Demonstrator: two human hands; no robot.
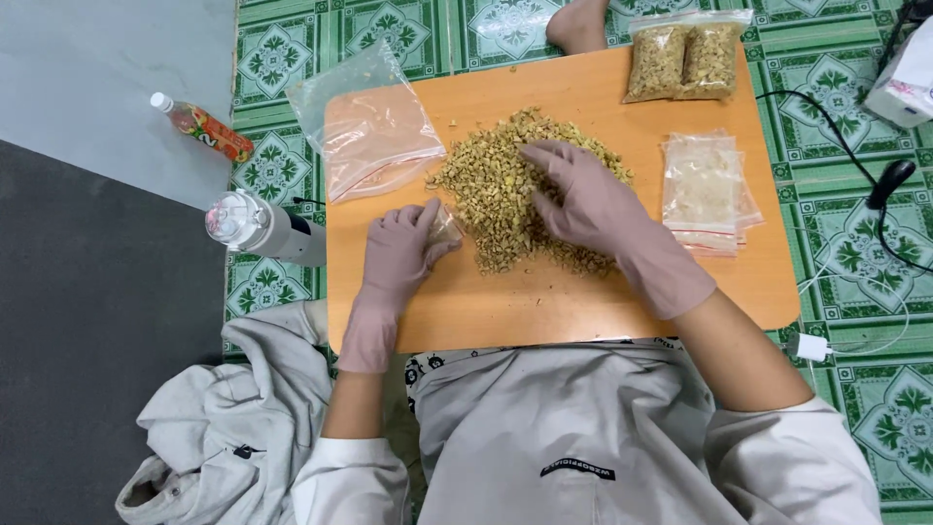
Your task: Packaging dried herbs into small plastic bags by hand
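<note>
Green patterned floor tiles (846, 243) lie under a low orange board (583, 301), and a grey floor is at the left side. On the board, in the middle, is a big heap of small yellowish dried pieces (496, 194). The right hand (583, 199), in a pale glove, lies on the heap with fingers spread and bent into the pieces, not closed on anything. The left hand (398, 255), also gloved, pinches a small clear bag (445, 226) at the left edge of the heap. A large empty plastic bag (374, 131) lies at the left of the board, a stack of small empty bags (705, 190) at the right, two filled bags (685, 60) at the far edge. A drink bottle (204, 128) lies on the grey floor
</note>
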